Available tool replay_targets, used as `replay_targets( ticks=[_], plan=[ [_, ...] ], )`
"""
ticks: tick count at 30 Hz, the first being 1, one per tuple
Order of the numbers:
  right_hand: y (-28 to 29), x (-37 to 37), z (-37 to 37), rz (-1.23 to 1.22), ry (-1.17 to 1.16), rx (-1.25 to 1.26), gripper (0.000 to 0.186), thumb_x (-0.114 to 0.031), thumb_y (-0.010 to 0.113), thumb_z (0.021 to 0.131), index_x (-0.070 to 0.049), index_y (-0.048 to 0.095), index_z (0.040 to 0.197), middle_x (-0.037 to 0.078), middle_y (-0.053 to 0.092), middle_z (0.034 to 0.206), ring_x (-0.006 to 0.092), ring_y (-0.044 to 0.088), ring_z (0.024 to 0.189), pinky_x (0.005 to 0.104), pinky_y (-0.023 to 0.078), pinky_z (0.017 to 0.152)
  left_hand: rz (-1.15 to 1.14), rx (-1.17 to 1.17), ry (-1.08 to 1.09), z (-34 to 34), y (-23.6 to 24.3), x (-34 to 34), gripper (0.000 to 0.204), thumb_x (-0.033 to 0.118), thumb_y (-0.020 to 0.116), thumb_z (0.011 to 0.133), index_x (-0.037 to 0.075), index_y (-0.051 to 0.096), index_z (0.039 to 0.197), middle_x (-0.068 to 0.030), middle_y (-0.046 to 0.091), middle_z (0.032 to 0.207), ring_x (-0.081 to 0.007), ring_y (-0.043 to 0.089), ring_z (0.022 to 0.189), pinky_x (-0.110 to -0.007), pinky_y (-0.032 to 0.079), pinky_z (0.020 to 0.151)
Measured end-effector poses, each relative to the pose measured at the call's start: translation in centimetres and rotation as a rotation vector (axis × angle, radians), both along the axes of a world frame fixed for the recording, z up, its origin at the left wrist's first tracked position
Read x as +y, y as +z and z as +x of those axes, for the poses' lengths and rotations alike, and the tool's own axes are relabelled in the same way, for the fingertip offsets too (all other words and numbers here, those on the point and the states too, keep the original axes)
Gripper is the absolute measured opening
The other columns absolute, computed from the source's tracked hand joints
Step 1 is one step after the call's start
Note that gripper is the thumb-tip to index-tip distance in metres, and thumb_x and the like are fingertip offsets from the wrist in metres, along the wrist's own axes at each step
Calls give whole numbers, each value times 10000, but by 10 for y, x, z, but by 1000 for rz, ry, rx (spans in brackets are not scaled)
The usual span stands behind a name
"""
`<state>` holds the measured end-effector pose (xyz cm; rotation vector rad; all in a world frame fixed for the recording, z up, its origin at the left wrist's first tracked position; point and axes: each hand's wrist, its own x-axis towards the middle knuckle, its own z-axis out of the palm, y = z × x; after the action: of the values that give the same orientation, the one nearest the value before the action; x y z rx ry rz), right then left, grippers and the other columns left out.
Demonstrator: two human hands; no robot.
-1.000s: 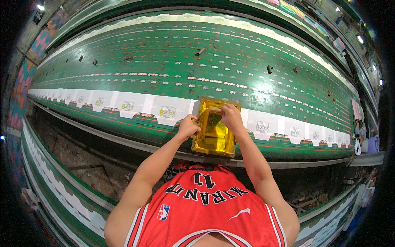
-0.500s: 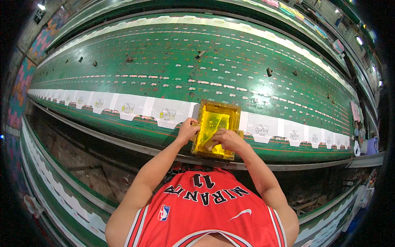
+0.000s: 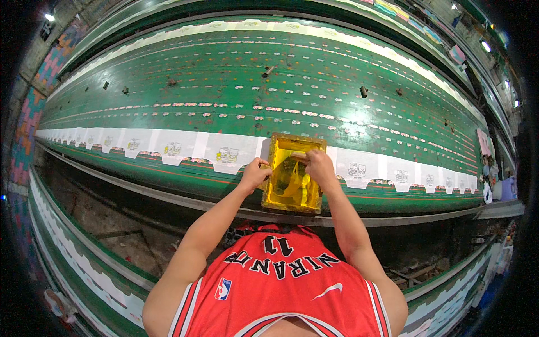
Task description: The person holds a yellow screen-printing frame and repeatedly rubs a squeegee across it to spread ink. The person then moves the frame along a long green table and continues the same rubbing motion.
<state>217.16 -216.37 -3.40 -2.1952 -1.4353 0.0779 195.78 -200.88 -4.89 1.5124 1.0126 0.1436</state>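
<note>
A screen-printing frame (image 3: 293,208), its rim stained yellow, lies over the row of white fabric panels (image 3: 229,153) along the near side of a green table. My left hand (image 3: 256,173) is closed on the frame's left edge, fingers pinched at the rim. My right hand (image 3: 319,167) reaches inside the frame, fingers wrapped round a small squeegee (image 3: 299,155) near its far end. Yellow ink (image 3: 306,188) is streaked over the mesh nearer to me. A grey cartoon print shows on the panels either side; those on the left also carry yellow.
The long green printing table (image 3: 196,84) bears rows of small printed marks and a few small dark clamps (image 3: 364,91). A second row of white panels (image 3: 252,25) runs along its far edge. Another table with fabric pieces (image 3: 106,286) stands behind me at left.
My right hand has pushed the squeegee from the near part of the frame to its far end, leaving ink streaks. My left hand stays at the frame's left edge.
</note>
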Motion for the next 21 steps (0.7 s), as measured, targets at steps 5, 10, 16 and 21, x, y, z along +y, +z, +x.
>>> replay_targets(
  ticks=[5, 10, 16, 21],
  plan=[
    [11, -59, -68, -28, -14, 28, 156, -115, 750, 771, -31, 666, 873, 165, 670, 870, 399, 659, 831, 499, 545, 731, -10, -16, 28, -1, -15, 2, 384, 119, 750, 788, 11, 606, 1128, -112, 674, 936, -169, 654, 801, -336, 538, 704],
    [25, -60, -71, -93, 112, 77, 130, -112, 746, 770, -44, 681, 859, 154, 679, 883, 382, 673, 852, 491, 554, 732, 73, 33, -8, -1, -13, 1, 439, 139, 774, 762, 23, 585, 1141, -142, 691, 960, -204, 667, 813, -365, 544, 723],
    [16, 23, 0, -16, 62, -19, 81, -65, 691, 760, -51, 689, 840, 155, 680, 925, 377, 671, 921, 486, 562, 764, 228, 123, -110, 7, 14, -11, 587, 130, 819, 691, 32, 523, 1189, -170, 678, 851, -283, 676, 717, -391, 538, 673],
    [7, 19, -12, 25, 58, 16, 86, -61, 690, 777, -50, 682, 862, 151, 675, 922, 374, 652, 929, 474, 544, 795, 254, 122, -109, 1, 8, -12, 579, 90, 807, 685, 40, 522, 1187, -189, 687, 873, -304, 692, 739, -405, 550, 682]
  ],
)
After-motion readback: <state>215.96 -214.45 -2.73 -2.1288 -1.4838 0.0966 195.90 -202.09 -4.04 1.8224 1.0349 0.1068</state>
